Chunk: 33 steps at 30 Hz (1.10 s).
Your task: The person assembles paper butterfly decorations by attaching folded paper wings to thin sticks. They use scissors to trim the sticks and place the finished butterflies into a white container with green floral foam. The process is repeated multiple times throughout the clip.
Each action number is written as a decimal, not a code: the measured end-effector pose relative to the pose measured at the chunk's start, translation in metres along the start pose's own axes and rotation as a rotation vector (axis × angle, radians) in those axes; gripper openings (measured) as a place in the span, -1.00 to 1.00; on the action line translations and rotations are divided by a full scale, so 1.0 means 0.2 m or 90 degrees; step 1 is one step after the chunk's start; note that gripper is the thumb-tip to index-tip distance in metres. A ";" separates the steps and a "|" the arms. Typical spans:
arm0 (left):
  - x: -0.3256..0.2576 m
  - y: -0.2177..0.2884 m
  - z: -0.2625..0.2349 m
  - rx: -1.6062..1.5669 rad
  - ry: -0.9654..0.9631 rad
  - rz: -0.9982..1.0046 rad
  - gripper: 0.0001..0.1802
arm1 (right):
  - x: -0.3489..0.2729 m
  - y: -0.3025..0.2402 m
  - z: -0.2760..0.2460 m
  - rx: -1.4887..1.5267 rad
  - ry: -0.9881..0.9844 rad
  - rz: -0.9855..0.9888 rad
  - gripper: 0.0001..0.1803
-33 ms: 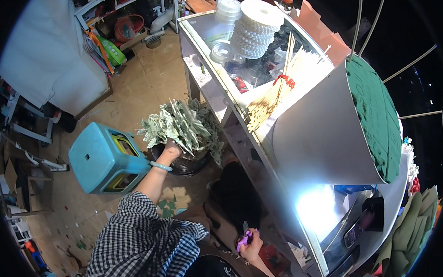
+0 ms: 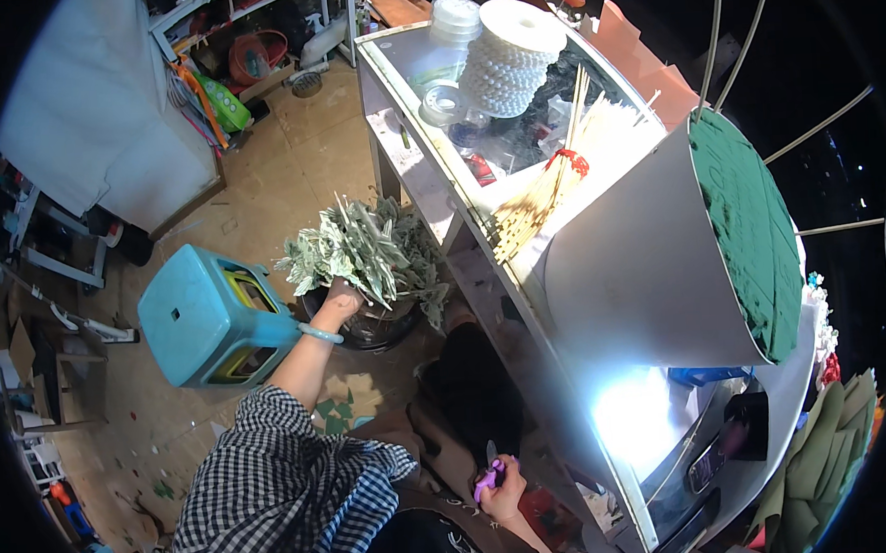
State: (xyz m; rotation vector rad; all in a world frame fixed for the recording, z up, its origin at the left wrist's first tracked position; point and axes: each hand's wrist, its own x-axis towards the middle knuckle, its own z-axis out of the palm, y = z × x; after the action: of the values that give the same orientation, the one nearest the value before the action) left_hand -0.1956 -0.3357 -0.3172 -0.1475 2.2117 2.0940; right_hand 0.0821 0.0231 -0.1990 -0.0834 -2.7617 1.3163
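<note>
My left hand (image 2: 340, 300), in a checked sleeve with a pale bangle at the wrist, reaches out to the floor and grips the base of a bunch of grey-green leafy stems (image 2: 361, 243). The bunch stands in a dark bucket (image 2: 371, 328) beside the table leg. Low and close to my body, my right hand (image 2: 506, 485) holds small purple-handled scissors (image 2: 489, 477) with the blades pointing up.
A teal plastic stool (image 2: 205, 314) stands left of the bucket. The glass-topped table (image 2: 408, 88) carries a spool of white beads (image 2: 508, 63), a bundle of wooden sticks (image 2: 544, 199) and a white tub filled with green foam (image 2: 751, 225). Leaf scraps (image 2: 338, 404) lie on the floor.
</note>
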 end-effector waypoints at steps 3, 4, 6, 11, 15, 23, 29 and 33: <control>-0.05 0.09 -0.04 0.017 0.007 0.030 -0.66 | 0.01 0.00 0.00 0.017 -0.007 0.016 -0.58; -0.08 0.13 -0.07 0.020 0.009 0.043 -0.66 | 0.01 0.00 0.00 -0.002 -0.022 0.008 -0.57; -0.15 0.25 -0.13 0.005 0.000 0.070 -0.65 | 0.00 -0.01 -0.01 -0.037 -0.022 0.011 -0.57; -0.27 0.74 -0.25 -0.061 -0.044 0.180 -0.61 | 0.00 -0.02 -0.02 -0.037 -0.015 0.011 -0.52; -0.39 1.10 -0.22 -0.047 -0.135 0.289 -0.61 | -0.01 -0.03 -0.03 -0.028 -0.018 0.011 -0.48; -0.72 1.63 0.36 -0.073 -0.338 0.156 -0.62 | -0.06 -0.04 -0.05 0.009 0.020 0.009 -0.48; -0.79 2.00 0.97 -0.379 -0.631 0.078 -0.52 | -0.13 -0.04 -0.09 0.047 0.048 0.046 -0.48; -0.78 2.32 1.44 -0.151 -0.666 0.308 -0.65 | -0.16 0.00 -0.08 0.044 0.033 0.034 -0.47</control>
State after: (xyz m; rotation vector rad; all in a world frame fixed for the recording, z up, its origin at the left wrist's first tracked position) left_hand -0.1036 -0.0226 0.1471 1.2586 1.4112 1.8837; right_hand 0.1152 0.0339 -0.1904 -0.1849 -2.6870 1.3999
